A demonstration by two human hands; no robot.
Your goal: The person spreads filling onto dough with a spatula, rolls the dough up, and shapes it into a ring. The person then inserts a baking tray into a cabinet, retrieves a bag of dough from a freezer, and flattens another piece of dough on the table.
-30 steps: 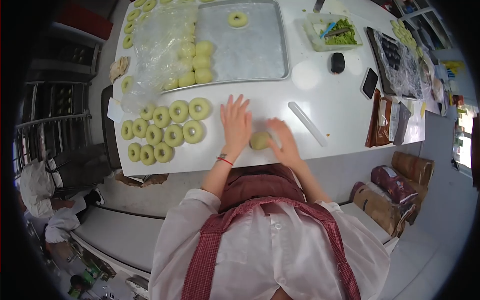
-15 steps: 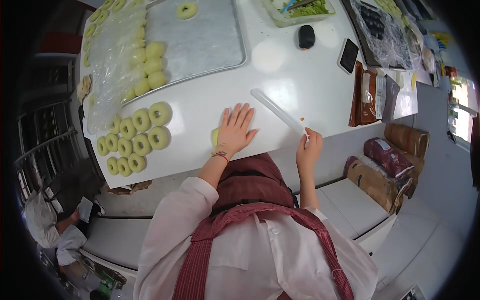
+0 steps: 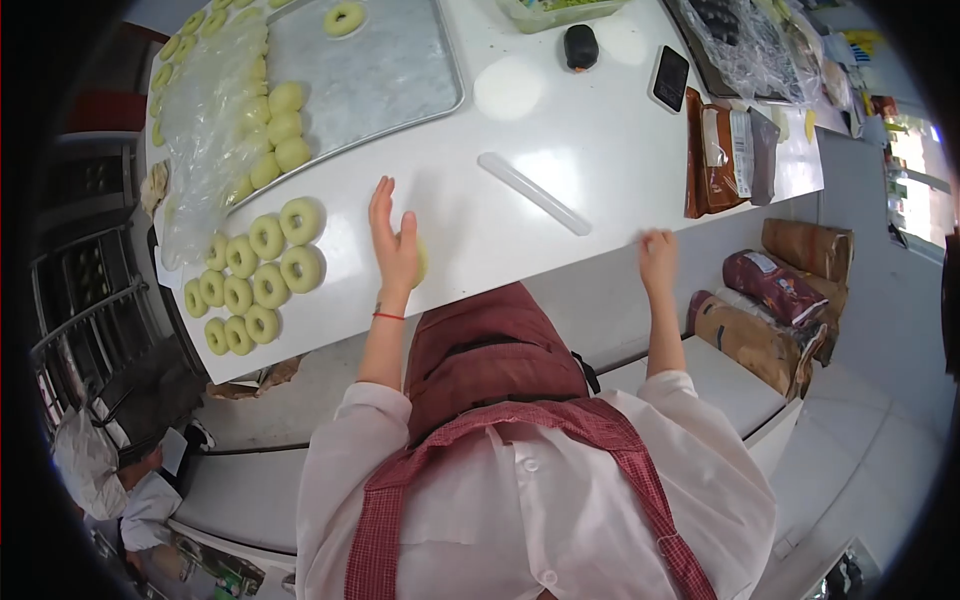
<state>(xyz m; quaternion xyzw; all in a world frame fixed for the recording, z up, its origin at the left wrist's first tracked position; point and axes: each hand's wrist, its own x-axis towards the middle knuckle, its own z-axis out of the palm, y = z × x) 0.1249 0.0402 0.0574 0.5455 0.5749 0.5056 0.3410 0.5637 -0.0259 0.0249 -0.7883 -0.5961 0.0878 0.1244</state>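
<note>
My left hand (image 3: 396, 240) is on edge above the table near its front, fingers stretched out and thumb apart. A piece of green dough (image 3: 421, 262) shows just right of its palm, partly hidden by it. My right hand (image 3: 657, 258) is curled and blurred beyond the table's front edge; whether it holds anything cannot be made out. Between the hands a translucent rolling stick (image 3: 534, 194) lies slanted on the white table (image 3: 445, 255). Left of my left hand, several green dough rings (image 3: 265, 237) lie in rows.
A metal tray (image 3: 463, 92) at the back left bears a dough ring (image 3: 343, 18), dough balls (image 3: 285, 128) and plastic film (image 3: 205, 130). Toward the right are a black object (image 3: 580, 47), a phone (image 3: 670, 79) and brown packets (image 3: 718, 165). A seated person (image 3: 150, 510) is at the lower left.
My left hand has lifted and turned from palm-down to on edge, moving left. My right hand has moved right, away from the stick's end, and curled. The view has shifted slightly.
</note>
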